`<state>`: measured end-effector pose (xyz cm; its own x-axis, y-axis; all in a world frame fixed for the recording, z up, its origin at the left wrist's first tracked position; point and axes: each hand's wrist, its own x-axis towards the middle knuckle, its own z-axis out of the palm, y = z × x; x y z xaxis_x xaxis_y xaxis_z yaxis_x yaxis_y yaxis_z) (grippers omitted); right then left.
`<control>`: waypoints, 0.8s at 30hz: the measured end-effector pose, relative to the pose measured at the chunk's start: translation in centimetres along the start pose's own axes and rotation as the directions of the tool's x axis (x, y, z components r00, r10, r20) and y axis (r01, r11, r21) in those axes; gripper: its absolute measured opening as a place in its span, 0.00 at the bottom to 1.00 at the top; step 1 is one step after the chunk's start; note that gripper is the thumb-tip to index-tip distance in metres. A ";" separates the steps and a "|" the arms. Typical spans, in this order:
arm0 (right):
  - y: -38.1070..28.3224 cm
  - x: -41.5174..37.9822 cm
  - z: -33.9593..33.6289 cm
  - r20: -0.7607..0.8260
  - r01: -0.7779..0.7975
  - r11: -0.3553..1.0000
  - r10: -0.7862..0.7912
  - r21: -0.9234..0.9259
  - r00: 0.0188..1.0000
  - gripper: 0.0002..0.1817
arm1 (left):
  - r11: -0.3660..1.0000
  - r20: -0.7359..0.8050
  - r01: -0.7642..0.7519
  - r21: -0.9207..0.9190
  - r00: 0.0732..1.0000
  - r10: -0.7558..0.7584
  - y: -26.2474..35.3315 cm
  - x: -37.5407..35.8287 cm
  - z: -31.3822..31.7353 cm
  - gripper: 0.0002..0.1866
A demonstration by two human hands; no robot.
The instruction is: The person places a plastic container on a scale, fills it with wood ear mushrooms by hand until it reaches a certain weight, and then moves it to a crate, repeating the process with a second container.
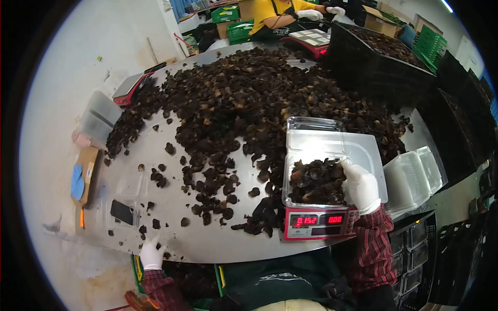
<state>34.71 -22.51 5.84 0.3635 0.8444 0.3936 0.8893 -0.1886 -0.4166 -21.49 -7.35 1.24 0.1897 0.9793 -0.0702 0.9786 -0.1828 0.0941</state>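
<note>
My right hand (pixel 361 187), in a white glove, is at the right rim of a clear plastic box (pixel 287 186), its fingers closed on the rim. Dark wood ear mushrooms (pixel 317 181) fill the box, whose lid (pixel 315 125) is folded back. Under it stands a red digital scale (pixel 316 237) reading 0.152. Down at the table's front edge, my left hand (pixel 152 255), also gloved, has its fingers stretched apart among a few loose mushroom pieces. Nothing shows in it.
A large heap of wood ears (pixel 233 93) covers the metal table (pixel 228 249). Nested plastic boxes (pixel 407 179) stand right of the scale; a phone (pixel 122 211) lies left. Below the front edge is a green crate (pixel 220 277). Opposite, a gloved person (pixel 275 20) works by black crates (pixel 363 62).
</note>
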 end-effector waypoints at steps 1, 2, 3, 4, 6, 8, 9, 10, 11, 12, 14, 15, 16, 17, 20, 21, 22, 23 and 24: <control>0.1 0.0 0.0 -0.022 0.003 1.000 -0.003 -0.011 1.000 0.26 | 0.984 -0.095 -0.062 -0.167 0.994 0.046 1.6 0.5 0.4 0.18; -0.1 0.1 -0.1 -0.043 0.008 1.000 -0.009 -0.025 0.999 0.25 | 0.933 -0.111 -0.132 -0.334 0.989 0.100 3.7 1.0 1.1 0.19; -0.9 -0.2 -0.5 -0.078 -0.127 0.983 0.139 0.132 0.987 0.22 | 0.886 -0.126 -0.214 -0.412 0.976 0.178 7.1 1.2 1.1 0.19; -0.3 -0.6 -0.1 -0.218 -0.123 0.975 0.163 0.186 0.962 0.17 | 0.817 -0.169 -0.373 -0.439 0.928 0.333 10.4 1.3 1.4 0.19; 0.1 -1.5 -0.4 -0.326 -0.157 0.976 0.199 0.150 0.924 0.13 | 0.720 -0.202 -0.504 -0.477 0.860 0.468 15.7 1.0 3.1 0.23; 0.0 -2.9 -1.0 -0.272 -0.287 0.932 0.342 0.222 0.900 0.12 | 0.663 -0.226 -0.649 -0.373 0.757 0.613 19.8 0.7 4.0 0.27; 0.6 -3.9 -0.9 -0.307 -0.287 0.937 0.337 0.197 0.890 0.12 | 0.649 -0.248 -0.676 -0.348 0.734 0.632 21.3 0.1 4.7 0.27; 0.0 -4.1 -1.5 -0.342 -0.288 0.942 0.330 0.170 0.880 0.12 | 0.633 -0.269 -0.703 -0.325 0.710 0.651 22.2 -0.4 5.6 0.26; -1.1 -4.7 -2.4 -0.102 -0.560 0.662 0.686 0.499 0.720 0.12 | 0.622 -0.270 -0.709 -0.333 0.704 0.657 22.2 -0.6 7.0 0.26; -1.0 -5.1 -2.4 -0.112 -0.563 0.663 0.690 0.494 0.715 0.12 | 0.623 -0.315 -0.723 -0.300 0.691 0.650 21.8 -0.7 9.0 0.23; -0.6 -6.1 -2.1 -0.113 -0.536 0.600 0.722 0.594 0.683 0.12 | 0.622 -0.395 -0.720 -0.307 0.692 0.605 21.1 0.0 11.4 0.15; -0.6 -6.4 -2.1 -0.090 -0.526 0.577 0.722 0.625 0.686 0.12 | 0.631 -0.373 -0.650 -0.423 0.760 0.533 21.0 0.3 11.4 0.14; -0.8 -6.3 -2.0 -0.093 -0.523 0.580 0.720 0.625 0.687 0.12 | 0.628 -0.344 -0.571 -0.529 0.820 0.457 21.0 0.8 11.1 0.13; -1.1 -6.1 -1.9 -0.084 -0.526 0.590 0.710 0.612 0.699 0.13 | 0.584 -0.334 -0.490 -0.647 0.871 0.361 21.2 1.4 10.7 0.12; -0.3 -6.5 -0.3 -0.048 -0.497 0.687 0.610 0.530 0.791 0.18 | 0.473 -0.315 -0.393 -0.788 0.919 0.239 23.4 3.9 6.4 0.12; -0.6 -6.6 -0.1 0.000 -0.523 0.666 0.618 0.532 0.786 0.19 | 0.395 -0.328 -0.402 -0.826 0.913 0.243 24.8 4.5 4.8 0.12; -1.2 -6.2 0.2 0.052 -0.547 0.645 0.620 0.533 0.783 0.20 | 0.318 -0.344 -0.408 -0.856 0.908 0.240 26.6 4.9 3.3 0.12; -3.1 -5.3 -0.8 0.140 -0.631 0.606 0.658 0.484 0.740 0.20 | 0.280 -0.445 -0.519 -0.808 0.848 0.287 28.7 5.1 1.6 0.13; -2.8 -5.3 0.3 0.121 -0.578 0.592 0.633 0.562 0.765 0.19 | 0.243 -0.540 -0.621 -0.745 0.776 0.327 30.8 5.2 0.1 0.14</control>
<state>30.20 -26.35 4.66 0.8072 0.5871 -0.0615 0.1602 -0.3180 -0.9345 9.62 -7.92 3.66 0.4244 0.7465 0.5124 0.0605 -0.5880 0.8066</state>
